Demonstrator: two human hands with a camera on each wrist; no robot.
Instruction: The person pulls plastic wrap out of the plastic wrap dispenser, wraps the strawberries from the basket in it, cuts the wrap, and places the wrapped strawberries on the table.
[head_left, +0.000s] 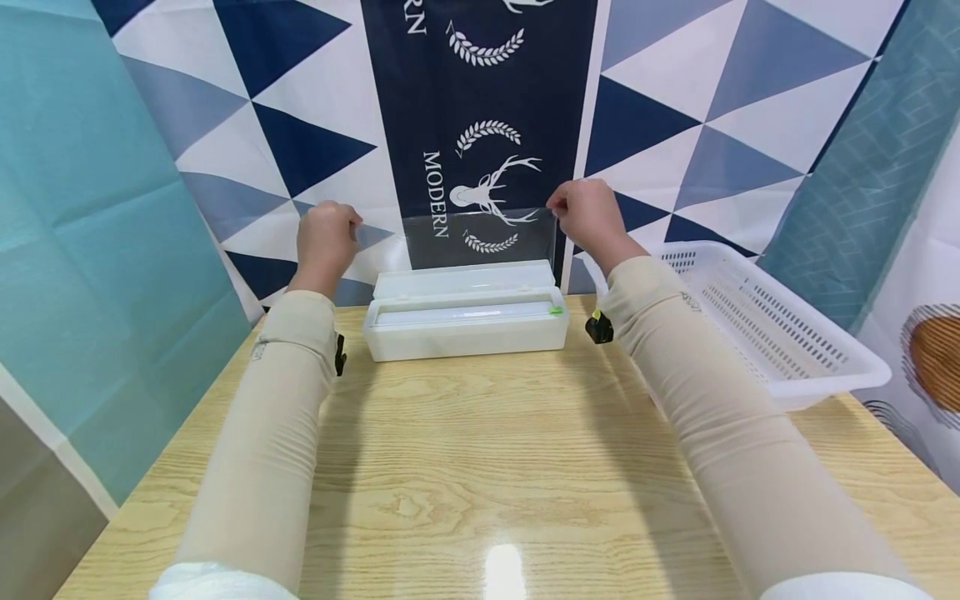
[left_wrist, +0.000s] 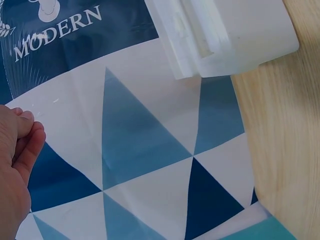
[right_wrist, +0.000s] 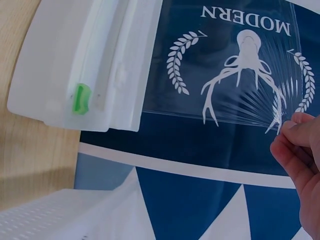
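A clear sheet of cling film (head_left: 483, 242) rises from a long white cling film dispenser (head_left: 468, 340), whose lid (head_left: 465, 279) is raised. My left hand (head_left: 326, 243) pinches the film's upper left corner between thumb and fingers. At the upper right corner, my right hand (right_wrist: 305, 160) pinches the film, and creases fan out from that grip in the right wrist view. The film looks stretched between both hands, above and behind the dispenser. A green slider (right_wrist: 81, 99) sits at the dispenser's right end. The film roll inside shows only partly.
On the right of the wooden table (head_left: 450, 450) stands a white slotted plastic basket (head_left: 780, 333), partly behind my right forearm. A patterned blue and white cloth (head_left: 652, 108) hangs just behind the dispenser. Teal sheeting (head_left: 97, 208) borders the left side.
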